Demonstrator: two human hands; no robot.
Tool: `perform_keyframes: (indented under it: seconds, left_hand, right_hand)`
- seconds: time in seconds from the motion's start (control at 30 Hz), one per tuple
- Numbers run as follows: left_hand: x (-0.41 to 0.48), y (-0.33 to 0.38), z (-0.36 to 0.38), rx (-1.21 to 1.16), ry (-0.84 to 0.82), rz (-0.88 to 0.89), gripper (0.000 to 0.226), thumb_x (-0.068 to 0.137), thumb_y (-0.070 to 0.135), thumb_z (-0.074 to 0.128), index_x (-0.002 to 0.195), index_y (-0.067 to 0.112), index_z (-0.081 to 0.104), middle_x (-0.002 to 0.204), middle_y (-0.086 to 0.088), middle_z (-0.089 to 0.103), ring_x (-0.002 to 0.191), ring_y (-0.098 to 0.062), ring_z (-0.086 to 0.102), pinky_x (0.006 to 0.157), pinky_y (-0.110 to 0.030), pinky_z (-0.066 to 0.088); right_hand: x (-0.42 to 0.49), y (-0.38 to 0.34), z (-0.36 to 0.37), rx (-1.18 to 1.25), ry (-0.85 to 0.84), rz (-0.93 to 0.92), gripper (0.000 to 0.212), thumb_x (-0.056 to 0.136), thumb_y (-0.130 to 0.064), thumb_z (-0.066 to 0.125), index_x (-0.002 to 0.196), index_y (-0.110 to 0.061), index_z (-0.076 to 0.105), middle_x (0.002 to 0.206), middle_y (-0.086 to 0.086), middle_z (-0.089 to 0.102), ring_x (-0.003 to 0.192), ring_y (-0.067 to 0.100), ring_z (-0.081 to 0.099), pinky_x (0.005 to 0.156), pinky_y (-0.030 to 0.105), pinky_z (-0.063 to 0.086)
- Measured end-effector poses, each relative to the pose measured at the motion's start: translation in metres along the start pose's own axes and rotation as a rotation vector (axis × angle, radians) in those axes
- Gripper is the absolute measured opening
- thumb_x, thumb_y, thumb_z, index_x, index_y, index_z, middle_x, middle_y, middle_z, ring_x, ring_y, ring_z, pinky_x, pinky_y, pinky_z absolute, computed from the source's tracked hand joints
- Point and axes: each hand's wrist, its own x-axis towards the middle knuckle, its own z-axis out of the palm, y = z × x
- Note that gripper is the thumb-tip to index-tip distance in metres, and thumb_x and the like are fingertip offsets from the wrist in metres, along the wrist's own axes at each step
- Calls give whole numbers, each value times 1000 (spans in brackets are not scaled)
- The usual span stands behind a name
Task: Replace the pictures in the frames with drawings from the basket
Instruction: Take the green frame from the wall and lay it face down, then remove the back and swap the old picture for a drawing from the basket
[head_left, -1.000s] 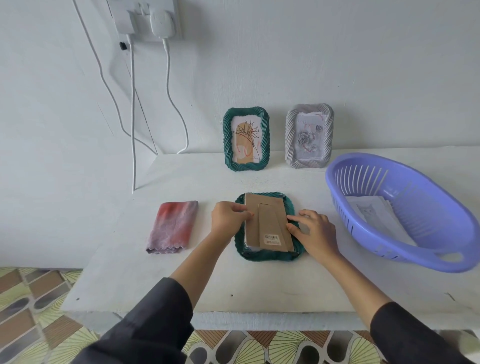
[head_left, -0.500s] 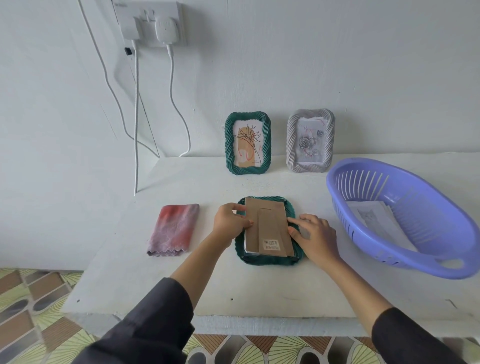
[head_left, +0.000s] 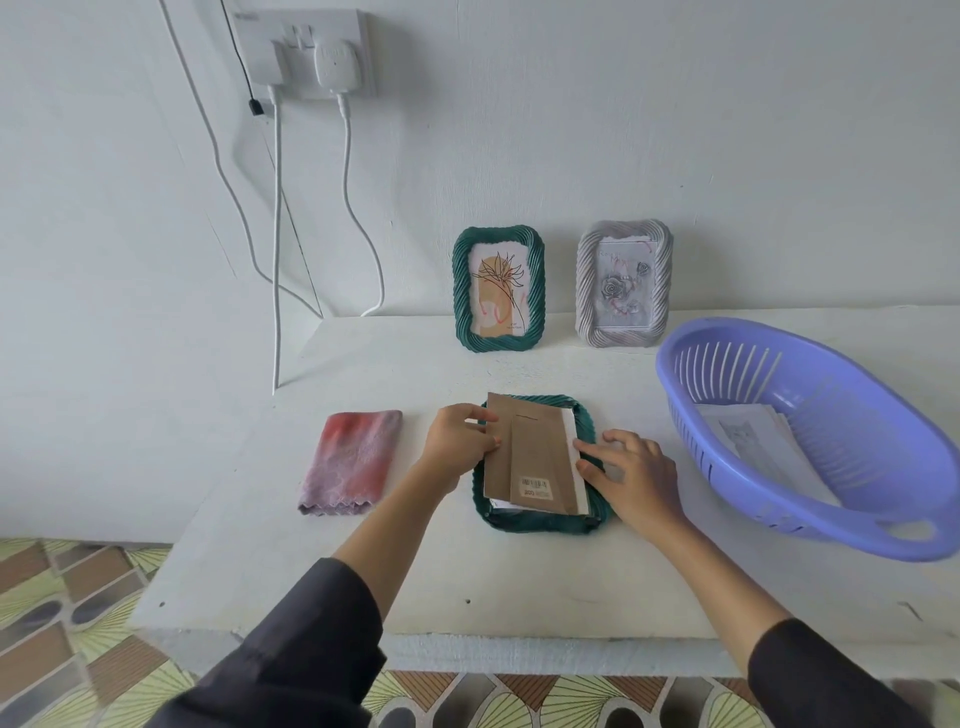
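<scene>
Left hand (head_left: 457, 441) pinches the face-down frame's (head_left: 540, 522) cardboard back (head_left: 524, 457); right hand (head_left: 636, 480) presses it flat-fingered. Cloth (head_left: 353, 460) left, basket (head_left: 857, 431) right, 2 upright frames (head_left: 498, 340) far.

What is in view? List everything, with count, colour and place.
face-down frame: one, dark green, centre of the table
cardboard backing: one, brown, on the face-down frame
upright green frame: one, dark green, back of the table by the wall
grey frame: one, pale grey, upright to the right of the upright green frame
basket: one, lilac, right side of the table
drawings: a stack, count unclear, white, in the basket
cloth: one, pink and lilac, folded, left on the table
table: one, white
socket: one, white, on the wall at upper left, two plugs in it
left hand: pinches the cardboard backing's left edge
right hand: fingers touch its right edge
</scene>
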Motion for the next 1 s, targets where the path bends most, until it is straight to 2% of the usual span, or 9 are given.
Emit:
perform_keyframes:
  seconds: [0.07, 0.17, 0.37, 0.43, 0.57, 0.63, 0.73, 0.87, 1.0]
  left_hand:
    - [4, 5, -10, -3, -3, 1, 29, 83, -15, 53, 107, -3, 62, 83, -13, 58, 68, -16, 54, 58, -19, 51]
    - [10, 11, -36, -38, 19, -13, 35, 84, -17, 47, 116, -8, 59, 96, -15, 57, 68, -12, 53, 51, -11, 51]
    - [10, -6, -88, -117, 145, -66, 37, 86, -15, 48, 120, -4, 58, 90, -12, 60, 75, -21, 56, 73, -22, 47]
    - [13, -11, -93, -87, 168, -92, 38, 86, -15, 48, 120, -4, 58, 95, -13, 60, 79, -21, 56, 76, -23, 47]
    - [11, -15, -87, 27, 166, -86, 35, 86, -12, 48, 117, -3, 61, 78, -6, 58, 67, -14, 52, 62, -20, 45]
    - [8, -16, -83, 121, 198, -55, 32, 86, -8, 51, 115, 2, 63, 87, -10, 63, 72, -19, 56, 65, -22, 45]
    - [5, -16, -79, 299, 282, -4, 29, 84, -2, 56, 111, 5, 65, 109, -14, 65, 93, -26, 60, 76, -24, 43]
    - [1, -16, -74, 463, 335, 11, 25, 84, -1, 54, 105, 6, 64, 98, -9, 62, 85, -21, 52, 70, -25, 41]
    - [-3, -16, -69, 563, 334, 27, 17, 81, -2, 49, 76, 11, 59, 70, -3, 54, 70, -25, 49, 59, -28, 40]
  right_hand:
    - [0, 0, 0, 20, 3, 1, 30, 87, -41, 57, 117, -40, 61, 131, -4, 51, 120, 19, 43, 103, 34, 32]
    - [-1, 0, 0, 22, 4, -5, 30, 87, -41, 57, 117, -40, 61, 131, -4, 51, 120, 19, 44, 103, 35, 33]
    - [-3, -3, 3, -6, -6, -13, 29, 88, -40, 56, 116, -41, 61, 131, -3, 51, 121, 20, 43, 105, 36, 32]
    - [-1, -1, 1, 1, -7, -8, 29, 88, -40, 56, 117, -41, 61, 131, -3, 51, 121, 20, 43, 105, 37, 32]
    - [1, 1, -1, -3, -2, -2, 29, 88, -40, 56, 117, -40, 61, 131, -2, 51, 121, 21, 43, 105, 37, 32]
    - [0, 0, 0, -3, -6, -3, 29, 88, -40, 56, 117, -40, 60, 131, -3, 51, 121, 20, 43, 105, 37, 32]
    - [0, 0, 0, 5, -5, -5, 29, 88, -39, 56, 117, -41, 60, 131, -3, 51, 121, 20, 42, 105, 38, 32]
    - [-1, -1, 0, 13, 3, -8, 29, 88, -39, 56, 116, -40, 61, 130, -3, 52, 121, 20, 43, 106, 38, 31]
    - [-1, -1, 0, 8, 1, -10, 29, 88, -38, 56, 117, -40, 61, 130, -2, 52, 121, 20, 43, 105, 38, 32]
